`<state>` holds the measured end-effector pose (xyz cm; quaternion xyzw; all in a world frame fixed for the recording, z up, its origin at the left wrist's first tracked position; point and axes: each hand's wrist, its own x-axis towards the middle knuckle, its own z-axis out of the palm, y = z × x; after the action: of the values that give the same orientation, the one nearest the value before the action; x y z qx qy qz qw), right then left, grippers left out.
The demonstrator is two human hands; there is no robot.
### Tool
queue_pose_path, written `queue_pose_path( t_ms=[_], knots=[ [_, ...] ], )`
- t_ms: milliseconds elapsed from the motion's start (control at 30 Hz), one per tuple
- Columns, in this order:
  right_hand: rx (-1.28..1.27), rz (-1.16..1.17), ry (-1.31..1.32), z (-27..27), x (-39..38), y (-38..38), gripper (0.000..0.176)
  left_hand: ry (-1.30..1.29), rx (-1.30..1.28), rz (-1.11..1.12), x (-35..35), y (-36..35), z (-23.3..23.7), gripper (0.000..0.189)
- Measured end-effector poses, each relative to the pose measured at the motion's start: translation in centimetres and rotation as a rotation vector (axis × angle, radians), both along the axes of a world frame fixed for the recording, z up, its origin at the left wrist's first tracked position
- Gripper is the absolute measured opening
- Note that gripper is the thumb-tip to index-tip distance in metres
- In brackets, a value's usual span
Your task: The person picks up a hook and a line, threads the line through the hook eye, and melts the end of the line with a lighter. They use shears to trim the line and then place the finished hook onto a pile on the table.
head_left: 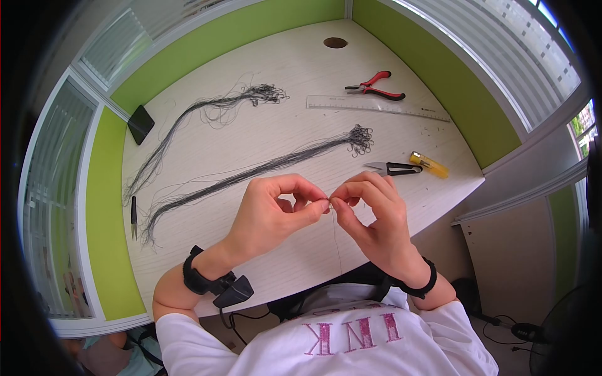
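My left hand (pixel 274 210) and my right hand (pixel 375 210) meet over the front of the table, thumb and forefinger pinched on each. Between the touching fingertips is a thin thread (pixel 336 238), hanging down toward my lap. Whatever small piece sits right at the fingertips is mostly hidden. Just beyond my hands lies a long bundle of dark thin strands (pixel 251 172) with curled, hook-like ends. A second, looser bundle (pixel 182 122) of the same kind lies farther back. Black-handled thread snips (pixel 401 169) rest close to my right hand, beside a yellow lighter (pixel 430 164).
Red-handled pliers (pixel 381 88) and a clear ruler (pixel 376 108) lie at the back right. Dark tweezers (pixel 133 218) lie at the left edge, and a black flat object (pixel 140 125) leans on the green partition (pixel 116 263). The table (pixel 301 59) has a cable hole (pixel 335 42).
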<state>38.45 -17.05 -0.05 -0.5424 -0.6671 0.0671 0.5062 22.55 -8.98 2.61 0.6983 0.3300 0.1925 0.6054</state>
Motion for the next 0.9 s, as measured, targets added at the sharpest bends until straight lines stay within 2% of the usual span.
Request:
queue_pose_path(
  t_ms=[267, 333, 400, 433, 500, 600, 767, 833, 867, 900],
  knots=[
    [-0.016, -0.060, 0.007, 0.2, 1.2, -0.1, 0.015, -0.056, -0.026, 0.013, 0.0, 0.1, 0.0, 0.010],
    [-0.029, -0.191, 0.010, 0.2, 3.1, -0.2, 0.014, -0.061, -0.051, 0.006, -0.1, 0.2, 0.0, 0.010],
    [-0.077, -0.305, -0.199, 0.1, 5.9, -0.6, 0.018, -0.112, -0.031, 0.003, -0.1, 0.3, -0.3, 0.011],
    [-0.076, -0.303, -0.204, 0.1, 7.1, -0.9, 0.018, -0.116, -0.031, 0.005, -0.1, 0.2, -0.1, 0.011],
    [-0.177, -0.456, -0.601, 0.0, 9.1, -1.7, 0.025, -0.165, -0.136, 0.031, 0.2, 0.1, 0.5, 0.008],
    [-0.276, -0.429, -0.627, -1.9, 11.4, -2.2, 0.032, -0.276, -0.245, 0.020, 0.3, 0.2, -0.2, 0.007],
    [-0.326, -0.422, -0.590, -2.5, 11.7, -1.9, 0.030, -0.303, -0.371, -0.022, 0.1, 0.1, 0.2, 0.008],
    [-0.203, -0.487, -0.358, -1.5, 11.1, -1.7, 0.023, -0.308, -0.365, 0.002, -0.1, 0.2, 0.5, 0.008],
    [-0.197, -0.474, -0.358, -0.9, 10.2, -1.6, 0.023, -0.287, -0.340, 0.001, -0.1, 0.1, 0.6, 0.008],
    [-0.180, -0.330, 0.007, -0.1, 8.6, -1.8, 0.020, -0.264, -0.321, -0.005, -0.1, 0.1, 0.7, 0.008]
  ],
)
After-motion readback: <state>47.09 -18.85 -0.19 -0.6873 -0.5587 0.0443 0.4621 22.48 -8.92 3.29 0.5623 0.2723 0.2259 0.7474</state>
